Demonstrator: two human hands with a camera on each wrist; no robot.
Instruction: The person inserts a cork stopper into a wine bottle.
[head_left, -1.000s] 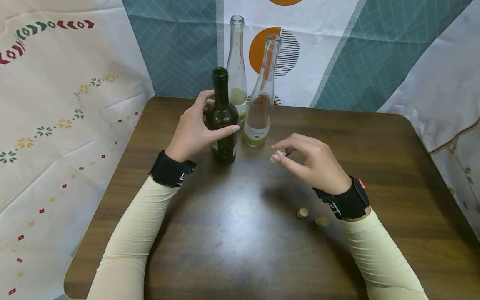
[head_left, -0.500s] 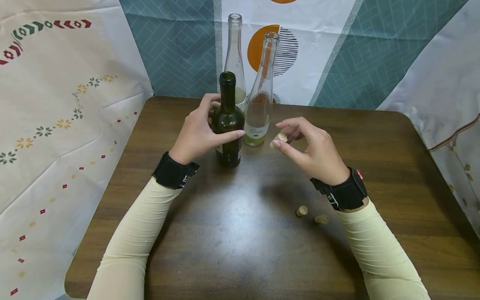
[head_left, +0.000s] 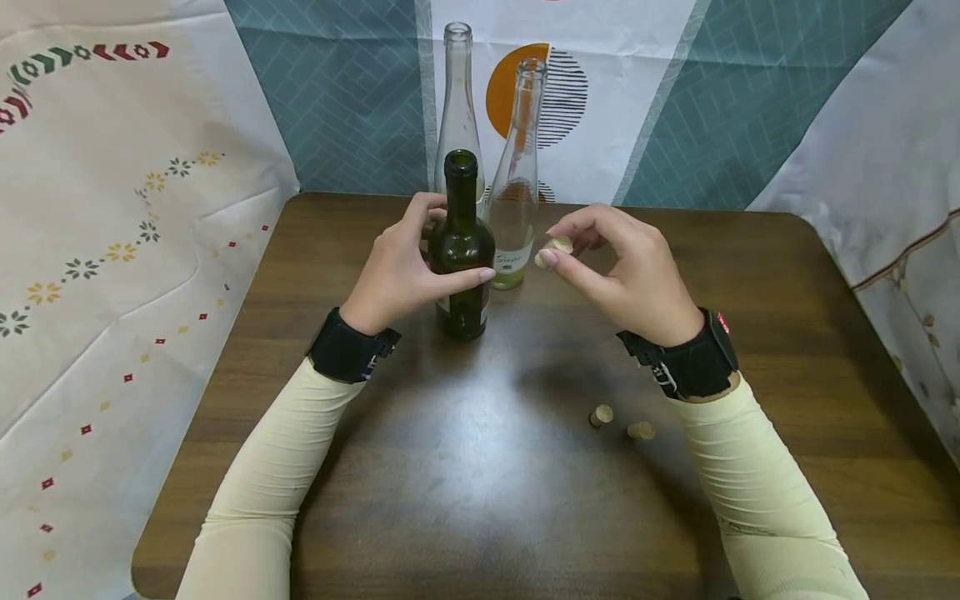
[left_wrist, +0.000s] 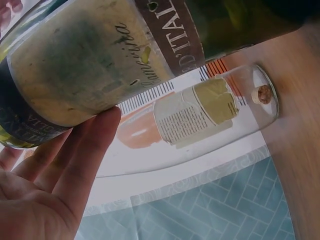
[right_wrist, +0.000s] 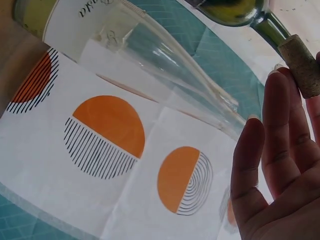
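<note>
My left hand (head_left: 397,271) grips a dark green wine bottle (head_left: 462,250) around its body, thumb across the near side. The bottle stands upright with its mouth uncovered; its worn label (left_wrist: 80,65) faces the left wrist camera. Between thumb and fingertips, my right hand (head_left: 633,262) pinches a short cork (head_left: 557,247), held right of the bottle and lower than its mouth. In the right wrist view the cork (right_wrist: 301,65) overlaps the green neck. Two more corks, one upright (head_left: 602,415) and one lying (head_left: 641,431), are on the table below the right hand.
Two tall clear glass bottles, one at the back (head_left: 456,108) and one slightly right (head_left: 516,167), stand close behind the green one. Near a clear bottle's base, a small cork (left_wrist: 262,94) shows. Patterned cloths (head_left: 337,100) hang around the wooden table (head_left: 450,517).
The green bottle has shifted right and slightly nearer in my left hand. My right hand, still pinching the cork, has moved up and away from me. The loose corks stay put.
</note>
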